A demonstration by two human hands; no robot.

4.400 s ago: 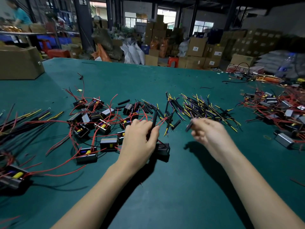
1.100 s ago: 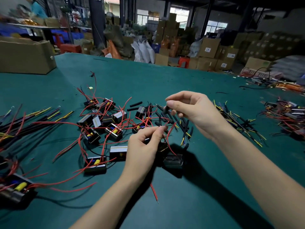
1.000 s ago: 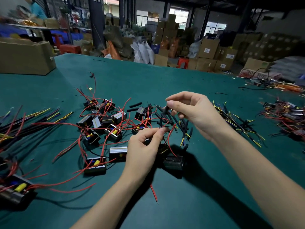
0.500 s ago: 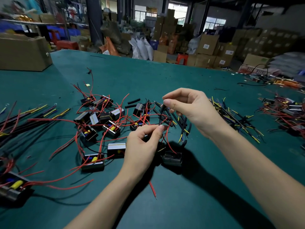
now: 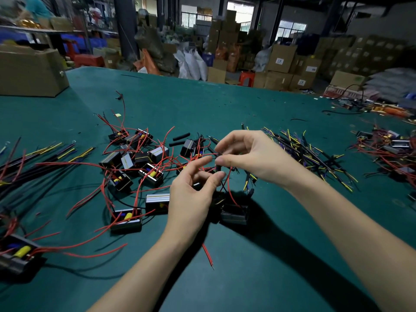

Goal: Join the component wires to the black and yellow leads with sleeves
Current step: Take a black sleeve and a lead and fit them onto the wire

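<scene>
Sleeve (image 5: pixel 218 168) stands nearly upright above the surface (image 5: pixel 258 266), pinched by the right hand (image 5: pixel 252 158), directly over the left hand (image 5: pixel 193 194), whose thumb and finger pinch the red wire (image 5: pixel 228 188) just beneath it

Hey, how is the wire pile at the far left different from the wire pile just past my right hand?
The left wire pile has long leads lying nearly parallel, with red wires mixed in. The right wire pile beyond the right hand has short pieces crossing at many angles, and I see no red in it. Both are mostly black with yellow ends and lie on the green table.
</scene>
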